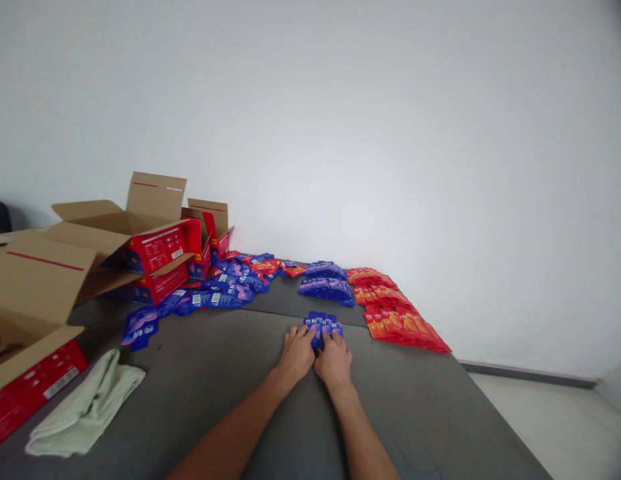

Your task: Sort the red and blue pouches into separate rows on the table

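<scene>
A short overlapping row of blue-purple packets (323, 320) with white lettering lies flat on the grey table (225, 387), straight ahead. My left hand (297, 350) grips the left part of the row, fingers bent and thumb on the front. On the near right side my right hand (334, 359) has its curled fingers on the same packets. The two hands almost meet, and they cover the lower edges of the packets. Just beyond are overlapping rows of blue packets (326, 290). To the right lie several rows of red-orange packets (397, 323).
Loose blue and red packets (230, 287) are heaped at the left back. Open red cartons (165, 250) with brown flaps stand at the left, another open carton (35, 380) nearer. A folded pale green cloth (90, 407) lies by it. The wall (390, 133) borders the table's far side.
</scene>
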A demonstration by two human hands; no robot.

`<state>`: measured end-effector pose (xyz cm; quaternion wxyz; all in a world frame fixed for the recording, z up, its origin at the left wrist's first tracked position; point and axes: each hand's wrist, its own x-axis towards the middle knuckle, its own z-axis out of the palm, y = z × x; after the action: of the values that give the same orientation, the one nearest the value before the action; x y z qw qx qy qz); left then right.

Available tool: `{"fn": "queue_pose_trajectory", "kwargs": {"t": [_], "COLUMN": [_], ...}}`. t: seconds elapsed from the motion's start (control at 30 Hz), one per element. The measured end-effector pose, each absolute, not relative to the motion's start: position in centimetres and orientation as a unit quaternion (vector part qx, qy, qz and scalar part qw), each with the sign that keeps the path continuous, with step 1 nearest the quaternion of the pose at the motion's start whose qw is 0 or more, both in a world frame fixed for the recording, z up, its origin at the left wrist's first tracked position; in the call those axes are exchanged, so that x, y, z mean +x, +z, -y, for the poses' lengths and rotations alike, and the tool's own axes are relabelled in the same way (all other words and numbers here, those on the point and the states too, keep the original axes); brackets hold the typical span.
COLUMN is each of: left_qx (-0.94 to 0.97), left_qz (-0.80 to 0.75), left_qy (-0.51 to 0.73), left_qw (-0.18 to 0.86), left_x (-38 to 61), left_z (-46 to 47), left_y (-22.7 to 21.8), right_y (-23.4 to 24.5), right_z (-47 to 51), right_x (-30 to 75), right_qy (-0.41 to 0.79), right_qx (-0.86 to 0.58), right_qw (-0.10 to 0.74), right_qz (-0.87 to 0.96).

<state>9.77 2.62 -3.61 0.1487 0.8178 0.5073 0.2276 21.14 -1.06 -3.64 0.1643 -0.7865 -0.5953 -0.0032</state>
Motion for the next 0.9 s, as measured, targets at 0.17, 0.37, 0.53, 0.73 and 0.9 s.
{"fn": "queue_pose_trajectory", "kwargs": {"t": [0.17, 0.37, 0.53, 0.73, 0.9], "left_qx": [0.814, 0.808, 0.786, 0.757, 0.720], "left_qz": [-0.504, -0.529, -0.572, -0.614, -0.653], "left_qy": [0.246, 0.225, 0.210, 0.217, 0.235], "left_qw": [0.151, 0.126, 0.104, 0.052, -0.011], "left_x": [9.4, 6.4, 1.8, -4.2, -8.8], "left_z": [-2.5, -2.7, -3.3, -5.0, -7.8], "left_y": [-3.6, -3.1, -3.1, -3.1, -2.9], "right_y": [-2.8, -2.1, -2.3, -2.0, -2.4], "right_z": [1.6, 1.5, 0.3, -3.3, -7.7], "right_x": [20.2, 17.4, 13.6, 7.9, 3.5], "right_qy": [-0.033, -0.032, -0.032, -0.013, 0.011], "right_qx": [-0.776, -0.745, -0.692, -0.635, -0.611], "right_qw": [0.189, 0.195, 0.207, 0.230, 0.252], "right_qz": [0.601, 0.637, 0.691, 0.737, 0.750]}}
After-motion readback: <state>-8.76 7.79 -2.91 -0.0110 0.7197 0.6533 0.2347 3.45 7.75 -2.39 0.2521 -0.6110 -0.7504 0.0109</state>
